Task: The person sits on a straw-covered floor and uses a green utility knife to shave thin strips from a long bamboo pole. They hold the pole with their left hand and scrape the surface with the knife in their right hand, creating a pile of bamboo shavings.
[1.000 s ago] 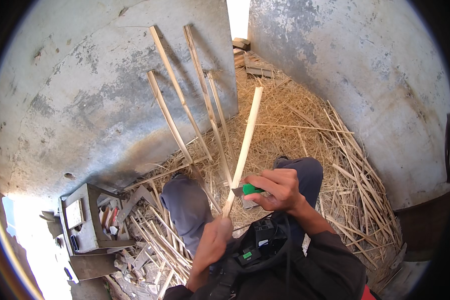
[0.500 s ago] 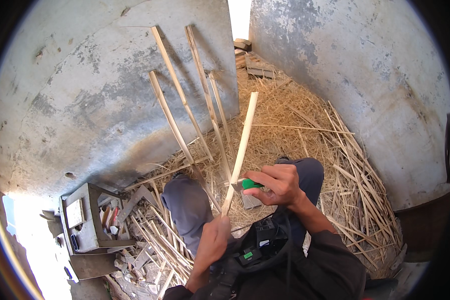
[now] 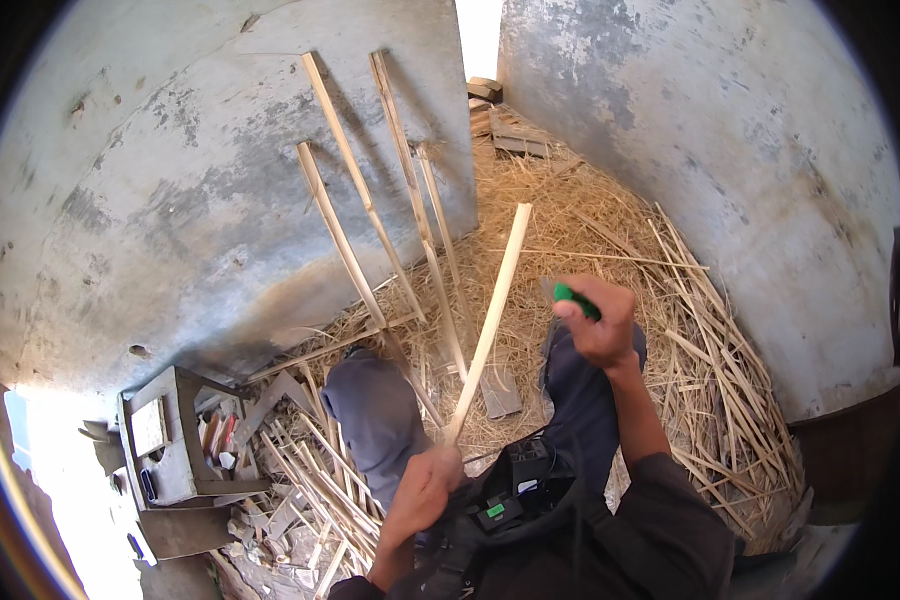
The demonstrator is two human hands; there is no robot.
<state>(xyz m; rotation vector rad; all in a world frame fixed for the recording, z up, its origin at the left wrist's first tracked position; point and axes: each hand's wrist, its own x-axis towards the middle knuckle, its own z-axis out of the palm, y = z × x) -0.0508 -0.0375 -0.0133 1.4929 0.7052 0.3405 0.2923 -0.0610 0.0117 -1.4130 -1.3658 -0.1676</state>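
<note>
My left hand (image 3: pixel 425 487) is closed around the lower end of a pale wooden stick (image 3: pixel 492 322), which slants up and away from me between my knees. In my right hand (image 3: pixel 607 325) is a knife with a green handle (image 3: pixel 577 302). Its short grey blade looks blurred and points up and left. The knife is apart from the stick, to the right of it and above my right knee. A flat greyish piece (image 3: pixel 501 392) lies on the ground just right of the stick.
Several long sticks (image 3: pixel 342 235) lean on the grey wall (image 3: pixel 220 150) ahead left. Shavings (image 3: pixel 570 220) cover the ground. Thin strips (image 3: pixel 730 400) lie heaped along the right wall. A wooden box (image 3: pixel 175 440) with odds and ends stands at left, beside more cut strips (image 3: pixel 310 470).
My right hand has lifted the knife off the stick and moved it up and right. The stick's far end has shifted slightly right and down; my left hand still grips it.
</note>
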